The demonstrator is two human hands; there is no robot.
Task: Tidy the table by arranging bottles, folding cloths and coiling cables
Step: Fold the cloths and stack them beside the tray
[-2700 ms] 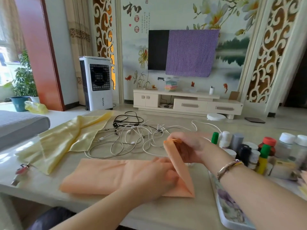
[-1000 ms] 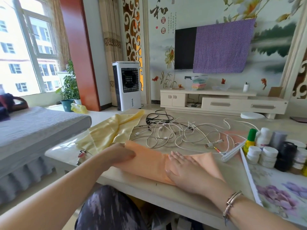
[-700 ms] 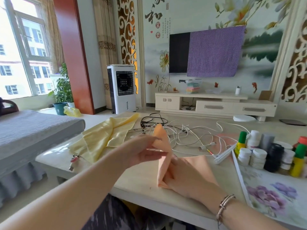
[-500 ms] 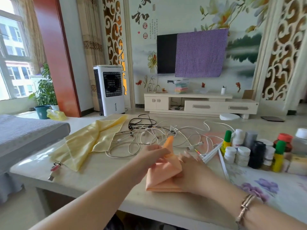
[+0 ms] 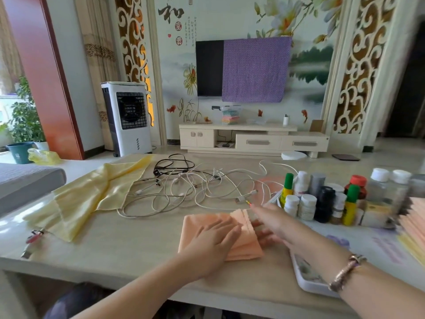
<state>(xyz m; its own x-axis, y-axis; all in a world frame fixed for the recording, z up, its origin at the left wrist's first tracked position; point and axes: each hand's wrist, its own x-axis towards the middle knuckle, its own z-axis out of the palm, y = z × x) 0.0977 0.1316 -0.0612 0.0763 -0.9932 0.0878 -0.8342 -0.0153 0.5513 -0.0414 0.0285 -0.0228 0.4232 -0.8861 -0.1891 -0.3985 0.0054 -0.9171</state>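
— Since a moment ago the orange cloth (image 5: 220,236) has gone from a raised flap to a flat folded square near the counter's (image 5: 128,247) front edge.

— Fingers?

— Left hand (image 5: 212,246) lies flat on it, fingers straight and together, pressing. Right hand (image 5: 273,223) is blurred, fingers spread at its right edge, holding nothing I can make out.

— Next?

— Probably the yellow cloth (image 5: 89,194) by the left edge.

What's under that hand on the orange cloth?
The left hand lies flat on the folded orange cloth, which rests on the table. Anything beneath the cloth is hidden.
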